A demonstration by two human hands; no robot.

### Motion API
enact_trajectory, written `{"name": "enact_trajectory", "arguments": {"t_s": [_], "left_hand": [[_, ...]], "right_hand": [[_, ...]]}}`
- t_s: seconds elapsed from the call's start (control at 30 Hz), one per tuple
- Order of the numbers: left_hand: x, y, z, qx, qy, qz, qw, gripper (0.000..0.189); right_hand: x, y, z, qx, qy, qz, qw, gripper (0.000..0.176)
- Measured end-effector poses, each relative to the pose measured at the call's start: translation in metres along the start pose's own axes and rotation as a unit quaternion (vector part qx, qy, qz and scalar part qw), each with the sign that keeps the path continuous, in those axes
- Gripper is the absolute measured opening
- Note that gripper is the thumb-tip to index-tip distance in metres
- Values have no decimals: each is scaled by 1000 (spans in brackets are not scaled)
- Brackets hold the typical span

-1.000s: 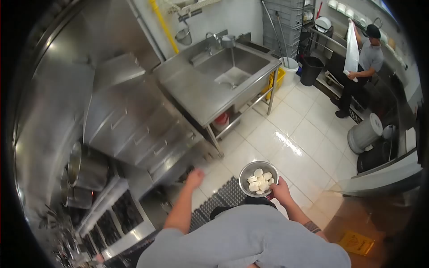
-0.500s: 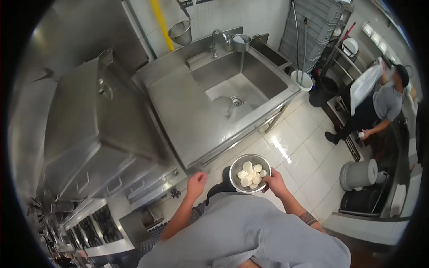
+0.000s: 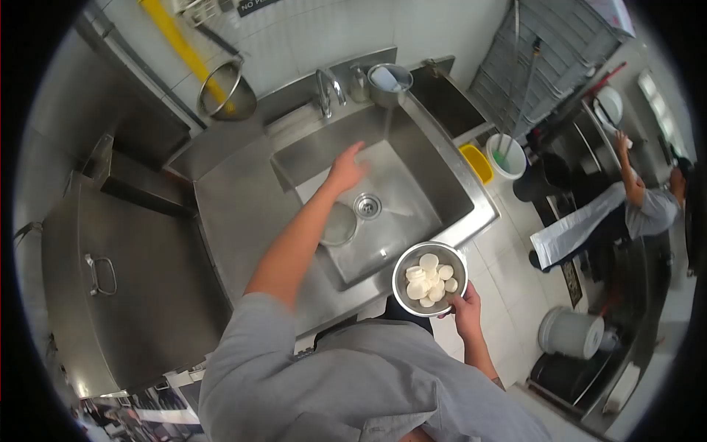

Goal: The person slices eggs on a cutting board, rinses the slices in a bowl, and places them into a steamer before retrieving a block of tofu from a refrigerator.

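Observation:
My right hand (image 3: 465,306) grips the rim of a metal bowl (image 3: 401,283) holding several round, white slices (image 3: 417,289). The bowl is level, in front of my body by the sink's near right corner. Stretched out over the sink (image 3: 416,188), my left hand (image 3: 345,171) holds nothing, with its fingers extended and slightly blurred. Beyond its fingertips stands the faucet (image 3: 324,96) at the back rim. A round, pale, dish-like thing (image 3: 340,225) lies in the basin beside the drain (image 3: 367,206), below my left forearm.
A metal pot (image 3: 390,94) sits at the sink's back corner, and a large strainer (image 3: 230,92) hangs on the left. Right of the sink are a yellow container (image 3: 476,163) and a white bucket (image 3: 507,156). Another person (image 3: 648,210) works at the far right.
My left hand has gone from beside my body forward over the sink. I stand closer to the sink, with the bowl still in my right hand. The other person's arm has risen.

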State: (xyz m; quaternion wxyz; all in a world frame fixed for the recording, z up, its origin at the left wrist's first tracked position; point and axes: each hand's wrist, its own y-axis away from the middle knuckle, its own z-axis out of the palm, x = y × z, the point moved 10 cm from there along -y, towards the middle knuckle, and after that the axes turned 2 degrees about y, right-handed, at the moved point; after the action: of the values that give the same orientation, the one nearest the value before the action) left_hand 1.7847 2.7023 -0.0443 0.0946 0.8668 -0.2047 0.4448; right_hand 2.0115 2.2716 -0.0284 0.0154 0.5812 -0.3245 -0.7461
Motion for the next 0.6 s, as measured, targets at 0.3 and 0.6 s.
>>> {"name": "enact_trajectory", "arguments": {"t_s": [0.3,0.6], "left_hand": [[-35,-194,-94,272,-101,-149,945,89],[-61,-185,8,45,-289,-128,948,72]], "right_hand": [[-89,-187,-39,-152,93,6,984,55],[-141,-287,-33,-208,152,19,966,48]]}}
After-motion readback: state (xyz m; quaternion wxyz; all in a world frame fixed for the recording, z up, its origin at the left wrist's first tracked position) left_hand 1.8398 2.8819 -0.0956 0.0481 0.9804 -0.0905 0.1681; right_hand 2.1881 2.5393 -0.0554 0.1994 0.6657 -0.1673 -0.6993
